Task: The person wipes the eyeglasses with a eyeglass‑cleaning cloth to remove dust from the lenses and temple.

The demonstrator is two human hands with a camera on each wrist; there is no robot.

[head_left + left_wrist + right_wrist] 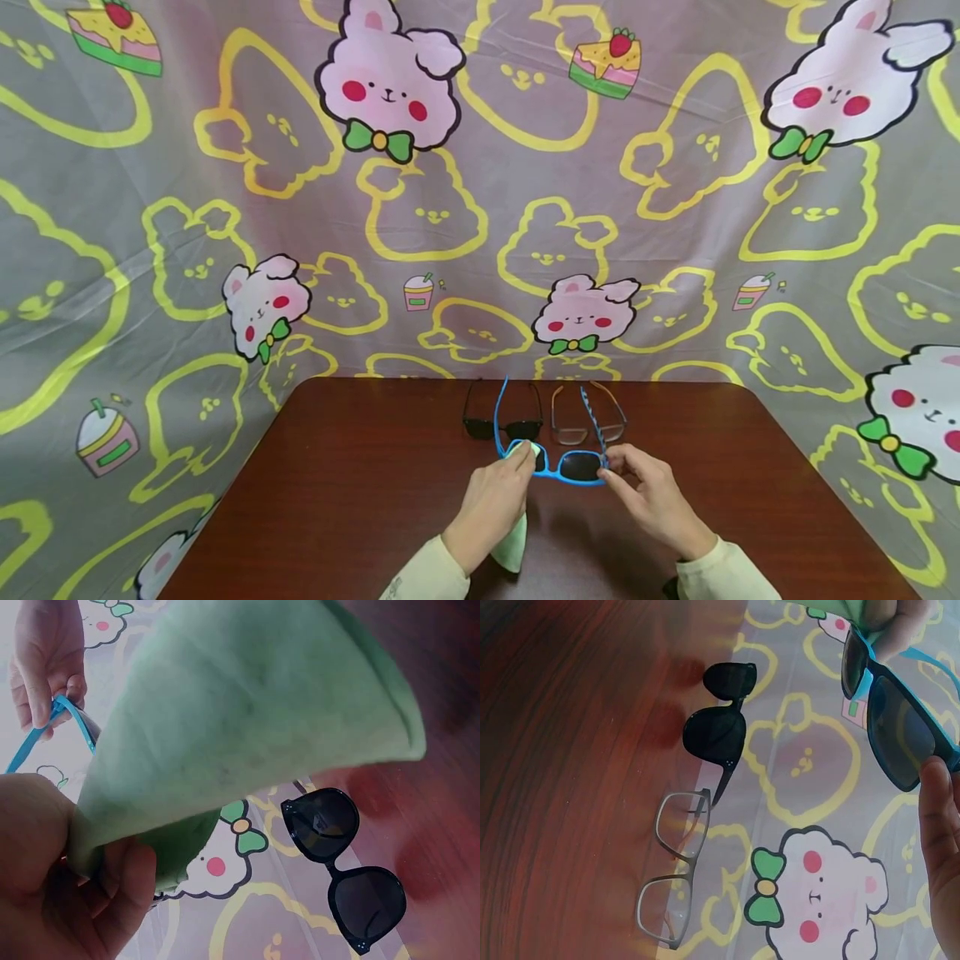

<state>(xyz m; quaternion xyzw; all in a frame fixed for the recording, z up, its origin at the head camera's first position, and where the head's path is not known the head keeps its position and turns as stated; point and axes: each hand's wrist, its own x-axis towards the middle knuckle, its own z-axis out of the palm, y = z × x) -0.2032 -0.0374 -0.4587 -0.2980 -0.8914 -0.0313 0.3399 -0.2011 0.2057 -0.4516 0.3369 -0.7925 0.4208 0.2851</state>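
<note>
Left fingers [517, 467] curl round green cloth [512, 542] at one lens [540, 461]; right fingers [630, 457] pinch the blue sunglasses [582, 467] at the opposite end, presumably to steady them.

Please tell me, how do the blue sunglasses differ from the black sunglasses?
The blue sunglasses have blue arms; the black sunglasses have black ones. The right hand holds the blue sunglasses; the black sunglasses rest on the table. Both have dark lenses and unfolded arms.

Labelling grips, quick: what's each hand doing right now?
Left hand: holding the green cloth against the blue sunglasses.
Right hand: pinching the blue sunglasses at the opposite end.
</note>
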